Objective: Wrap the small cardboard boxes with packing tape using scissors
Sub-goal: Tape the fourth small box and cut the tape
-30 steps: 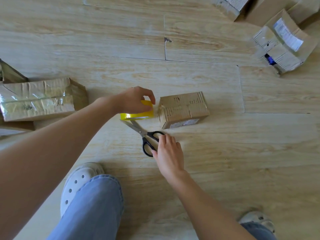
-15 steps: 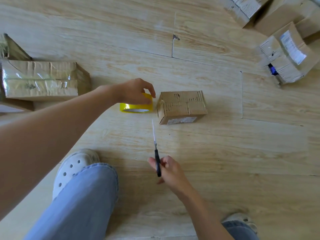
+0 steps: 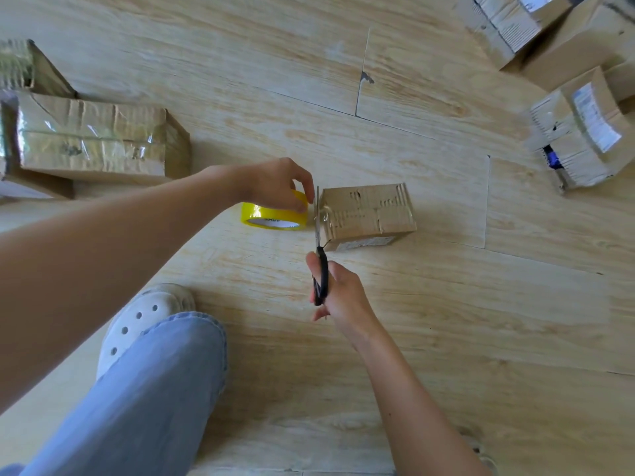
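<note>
On the floor (image 3: 446, 304), the small box (image 3: 366, 214) looks taped already. The left hand (image 3: 275, 187) grips the tape roll (image 3: 271, 216) beside it, the right hand (image 3: 340, 292) holds scissors (image 3: 319, 250) for cutting; other boxes (image 3: 584, 132) probably wait.

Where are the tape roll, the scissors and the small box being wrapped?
tape roll (image 3: 262, 212), head view, yellow outer band.
scissors (image 3: 322, 276), head view, black handle.
small box (image 3: 367, 209), head view, top face.

We saw a matt, pale wood-grain floor (image 3: 446, 304) and a small box (image 3: 367, 214) of rough, creased brown cardboard. The tape roll (image 3: 268, 214) shone glossy yellow; the scissors (image 3: 322, 274) had metal blades and black plastic handles.
</note>
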Demonstrator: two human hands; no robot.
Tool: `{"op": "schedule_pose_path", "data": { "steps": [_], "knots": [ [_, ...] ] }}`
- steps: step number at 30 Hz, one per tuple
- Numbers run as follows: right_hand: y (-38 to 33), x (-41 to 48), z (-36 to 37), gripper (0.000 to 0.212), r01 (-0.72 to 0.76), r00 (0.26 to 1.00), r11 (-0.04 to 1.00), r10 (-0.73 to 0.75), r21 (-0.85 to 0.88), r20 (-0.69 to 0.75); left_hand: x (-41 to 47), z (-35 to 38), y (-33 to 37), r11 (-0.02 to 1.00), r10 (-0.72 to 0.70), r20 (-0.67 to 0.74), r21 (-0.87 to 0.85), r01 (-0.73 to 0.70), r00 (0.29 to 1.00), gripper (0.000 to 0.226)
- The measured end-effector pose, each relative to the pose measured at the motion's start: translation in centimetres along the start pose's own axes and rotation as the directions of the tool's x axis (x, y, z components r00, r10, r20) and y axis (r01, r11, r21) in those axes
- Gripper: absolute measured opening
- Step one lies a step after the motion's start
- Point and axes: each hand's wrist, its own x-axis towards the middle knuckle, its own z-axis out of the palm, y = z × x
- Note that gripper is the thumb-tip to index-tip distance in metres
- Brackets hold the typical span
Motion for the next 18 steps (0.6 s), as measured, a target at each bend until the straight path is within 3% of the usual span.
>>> {"op": "schedule_pose_path", "data": {
  "steps": [5, 11, 14, 16, 18],
  "knots": [
    [0.2, -0.2, -0.3, 0.041, 0.094, 0.991, 0.996, -0.094, -0.001, -0.099, 0.3, 0.7, 0.5, 0.998, -0.016, -0.105, 0.055, 0.022, 0.994, 0.019],
    [0.2, -0.3, 0.1, 0.04, 0.115, 0.985, 0.993, -0.117, -0.027, -0.125, 0.1, 0.2, 1.7, 0.946, 0.032, -0.124, 0.325, 0.01, 0.992, 0.029],
    [0.4, -0.2, 0.0, 0.039, 0.112, 0.983, 0.994, -0.109, 0.008, -0.15, 0.0, -0.6, 1.2, 0.901, -0.017, -0.127, 0.429, 0.07, 0.992, 0.028],
    [0.5, -0.2, -0.1, 0.038, 0.103, 0.983, 0.993, -0.109, -0.052, -0.147, 0.0, -1.1, 0.4, 0.914, -0.034, -0.186, 0.392, 0.106, 0.982, 0.02],
    [0.8, -0.2, -0.1, 0.041, 0.093, 0.983, 0.974, -0.123, -0.206, -0.139, 0.4, -1.3, 0.2, 0.947, -0.06, -0.252, 0.293, 0.135, 0.966, 0.039]
  ]
}}
